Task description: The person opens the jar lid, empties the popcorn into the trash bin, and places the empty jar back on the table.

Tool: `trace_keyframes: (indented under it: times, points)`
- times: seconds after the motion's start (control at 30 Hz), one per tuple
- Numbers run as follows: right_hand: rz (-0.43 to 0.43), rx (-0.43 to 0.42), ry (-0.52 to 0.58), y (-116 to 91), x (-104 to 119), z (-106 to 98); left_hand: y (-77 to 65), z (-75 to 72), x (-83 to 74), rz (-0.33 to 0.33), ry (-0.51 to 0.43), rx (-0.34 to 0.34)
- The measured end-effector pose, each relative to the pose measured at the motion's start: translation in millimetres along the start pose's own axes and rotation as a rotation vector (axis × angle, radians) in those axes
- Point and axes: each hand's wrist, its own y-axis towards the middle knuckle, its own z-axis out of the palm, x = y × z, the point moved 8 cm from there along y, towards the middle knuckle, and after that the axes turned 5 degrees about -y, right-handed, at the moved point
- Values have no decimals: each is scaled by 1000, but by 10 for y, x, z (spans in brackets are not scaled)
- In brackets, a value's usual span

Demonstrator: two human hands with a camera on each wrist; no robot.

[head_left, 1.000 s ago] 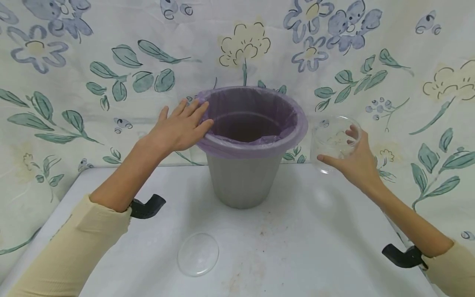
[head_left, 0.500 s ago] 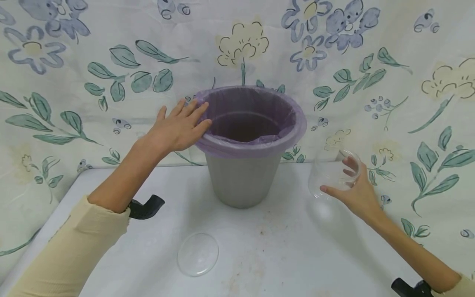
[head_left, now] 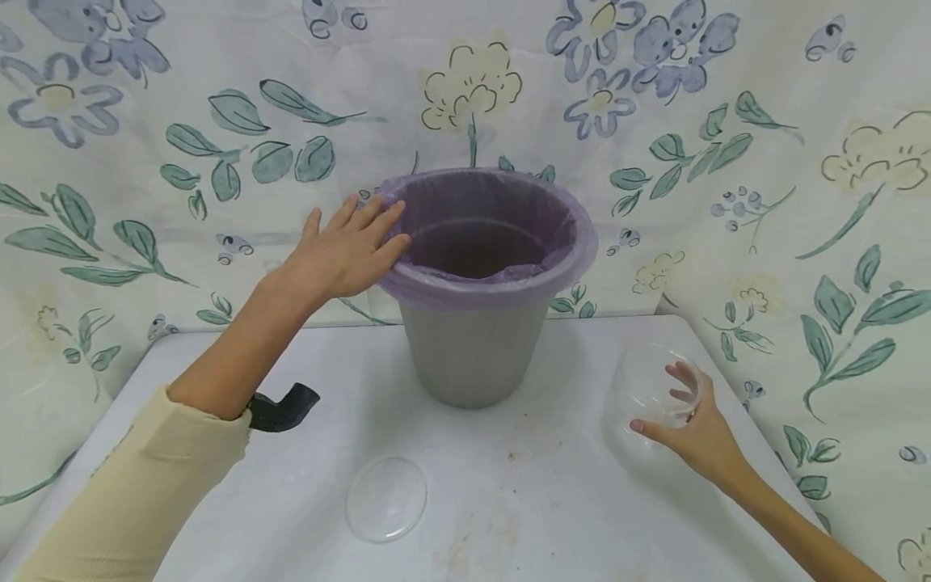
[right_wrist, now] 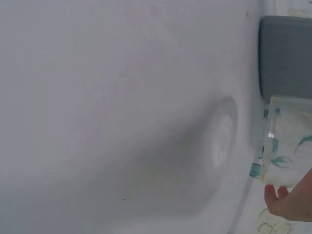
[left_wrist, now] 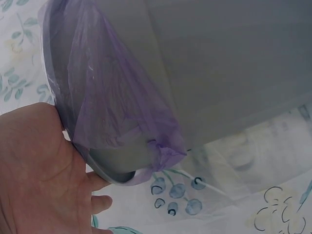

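A grey bin (head_left: 476, 356) with a purple bag liner (head_left: 498, 295) folded over its rim stands at the back middle of the table. My left hand (head_left: 342, 255) rests on the left side of that rim, fingers straight and spread. In the left wrist view, the palm (left_wrist: 39, 165) lies along the rim beside the hanging purple plastic. To the right of the bin, my right hand (head_left: 701, 436) grips a clear round plastic container (head_left: 640, 384), thumb and fingers around its side. The right wrist view shows the container (right_wrist: 287, 131) over the white surface, its shadow below.
A clear round lid (head_left: 387, 499) lies flat on the white table (head_left: 582, 517) near the front, left of the middle. Brownish specks mark the tabletop by it. A flower-patterned cloth (head_left: 291, 48) hangs behind and along the sides.
My right hand has lowered the clear container from beside the bin's rim to close over the right part of the table. My left hand has stayed on the rim.
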Motion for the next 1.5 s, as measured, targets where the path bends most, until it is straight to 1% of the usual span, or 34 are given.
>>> trace_keyframes:
  times: [0.3, 0.53, 0.67, 0.77, 0.93, 1.13, 1.23, 1.33, 1.4, 1.5]
  points:
    - [84, 55, 16, -207, -257, 207, 15, -3, -21, 8, -2, 1]
    - [91, 60, 32, -280, -342, 241, 24, -7, -19, 6, 0, 0]
    - [120, 75, 79, -319, -401, 265, 27, -2, -24, 10, -5, 2]
    - [125, 86, 100, -328, -429, 277, 19, -15, -18, 12, -19, -10]
    - [114, 117, 84, -309, -433, 280, -6, -37, 3, 11, -42, -35]
    - [125, 203, 77, -316, -457, 320, -23, -68, 36, 6, -35, -68]
    - [130, 273, 43, -326, -510, 300, -34, -86, 48, 3, -36, -88]
    - [121, 346, -29, -297, -562, 212, -63, -101, 62, -5, -43, -109]
    - [97, 359, -83, -242, -562, 111, -93, -109, 76, -8, -39, -123]
    - [63, 336, -201, -143, -532, -85, -150, -111, 101, -14, -33, -127]
